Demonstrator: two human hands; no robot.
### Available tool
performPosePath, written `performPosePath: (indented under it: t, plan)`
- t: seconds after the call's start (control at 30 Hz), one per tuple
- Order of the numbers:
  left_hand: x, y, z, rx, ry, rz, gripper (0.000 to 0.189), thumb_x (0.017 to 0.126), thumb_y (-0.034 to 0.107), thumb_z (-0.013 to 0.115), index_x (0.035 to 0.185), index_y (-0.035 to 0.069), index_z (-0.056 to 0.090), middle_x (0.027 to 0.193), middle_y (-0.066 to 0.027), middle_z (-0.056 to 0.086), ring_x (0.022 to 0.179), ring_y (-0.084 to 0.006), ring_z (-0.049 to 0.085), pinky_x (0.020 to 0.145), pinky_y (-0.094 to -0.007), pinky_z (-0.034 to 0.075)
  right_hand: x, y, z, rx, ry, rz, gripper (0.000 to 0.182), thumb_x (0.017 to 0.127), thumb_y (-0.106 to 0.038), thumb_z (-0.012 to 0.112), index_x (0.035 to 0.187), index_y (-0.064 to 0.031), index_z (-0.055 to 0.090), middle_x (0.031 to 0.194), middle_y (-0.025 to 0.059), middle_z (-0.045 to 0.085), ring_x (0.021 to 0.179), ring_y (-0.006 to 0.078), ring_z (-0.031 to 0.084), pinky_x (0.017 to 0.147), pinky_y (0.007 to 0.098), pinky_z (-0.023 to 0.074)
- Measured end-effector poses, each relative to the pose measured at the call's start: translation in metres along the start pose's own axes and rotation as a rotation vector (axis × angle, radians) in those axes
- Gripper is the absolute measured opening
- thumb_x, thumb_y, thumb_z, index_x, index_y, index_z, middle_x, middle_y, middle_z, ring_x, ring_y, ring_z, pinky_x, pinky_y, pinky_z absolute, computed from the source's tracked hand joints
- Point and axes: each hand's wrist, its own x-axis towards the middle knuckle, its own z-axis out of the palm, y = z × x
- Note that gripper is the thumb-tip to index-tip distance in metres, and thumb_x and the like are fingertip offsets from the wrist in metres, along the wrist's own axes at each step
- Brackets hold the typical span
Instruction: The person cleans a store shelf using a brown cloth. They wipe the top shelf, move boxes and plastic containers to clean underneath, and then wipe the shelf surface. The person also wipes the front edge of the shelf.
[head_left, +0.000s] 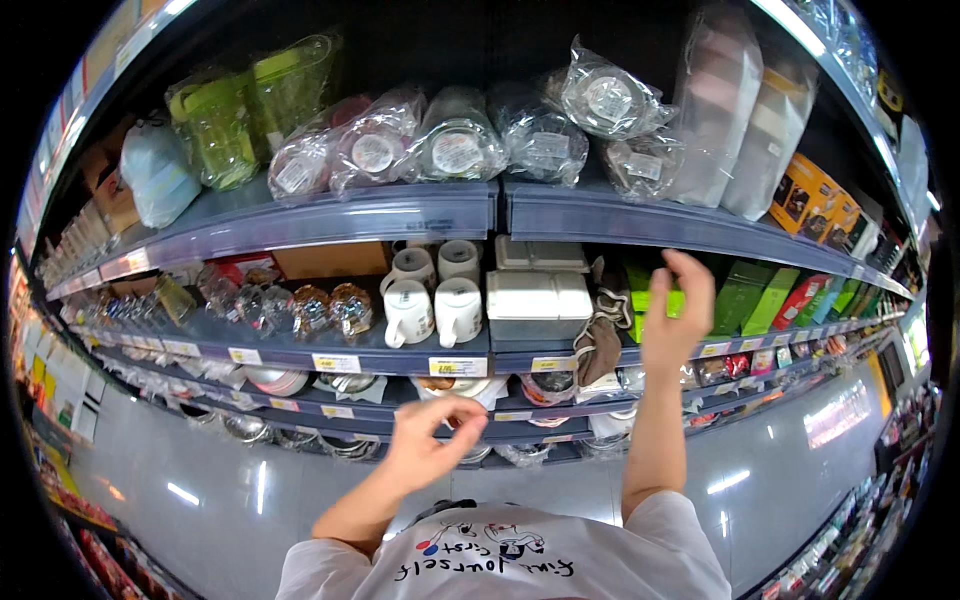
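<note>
My right hand (679, 319) is raised in front of the middle shelf, thumb and fingers apart, with nothing in it. Behind it stand bright green packages (645, 300), partly covered by the hand. A pair of grey-brown gloves (600, 349) hangs over the shelf edge to its left. Lower down, my left hand (435, 439) is held before the lower shelves, thumb apart from curled fingers, and it holds nothing. Above it, white mugs (409, 315) stand upside down in stacks. White-lidded grey containers (540, 304) sit between the mugs and the gloves.
The upper shelf edge (375, 217) juts out above my hands. On it lie plastic-wrapped jars (457, 142), green pitchers (217, 135) and tall wrapped containers (716, 112). Glassware (330, 307) lines the left. Dark green boxes (742, 292) stand at right. A grey floor (225, 487) lies below.
</note>
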Motion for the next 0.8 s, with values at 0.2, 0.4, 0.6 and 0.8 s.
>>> performPosePath:
  t: [0.2,0.4,0.6,0.8]
  plan:
    - [0.101,0.077,-0.062,-0.082,0.094,0.446,0.022,0.084,0.004,0.067,0.106,0.002,0.064,0.078,-0.005,0.065,0.067,-0.0101,0.06,0.062,-0.0235,0.048,0.14,-0.083,-0.009,-0.161,-0.184,-0.57,0.076,0.066,-0.007,0.074,0.137,-0.0184,0.049,0.132,0.0127,0.053,0.122,0.0362,0.051,0.101,0.0439,0.042]
    - [0.173,0.103,-0.049,-0.467,-0.095,0.198,0.03,0.091,0.015,0.062,0.115,-0.001,0.053,0.09,-0.0059,0.063,0.076,-0.0105,0.06,0.069,-0.0241,0.048,0.182,-0.054,0.035,-0.325,-0.549,-0.519,0.073,0.065,-0.006,0.073,0.133,-0.0188,0.049,0.132,0.0086,0.053,0.116,0.0328,0.055,0.092,0.0421,0.05]
    - [0.196,0.088,-0.03,-0.664,-0.193,0.018,0.04,0.096,0.023,0.057,0.127,-0.001,0.048,0.112,-0.0157,0.063,0.097,-0.0217,0.066,0.083,-0.0325,0.053,0.155,-0.082,0.016,-0.248,-0.357,-0.519,0.067,0.063,0.0,0.07,0.127,-0.0135,0.053,0.128,0.0096,0.056,0.113,0.0338,0.057,0.091,0.0401,0.0491]
    - [0.218,0.098,-0.008,-0.983,-0.43,-0.127,0.047,0.1,0.04,0.051,0.133,0.007,0.048,0.121,-0.0105,0.062,0.104,-0.0195,0.064,0.091,-0.0355,0.05,0.094,-0.088,-0.007,-0.299,-0.017,-0.774,0.048,0.074,-0.009,0.068,0.121,-0.0213,0.063,0.128,0.0128,0.057,0.111,0.036,0.059,0.085,0.0419,0.0524]
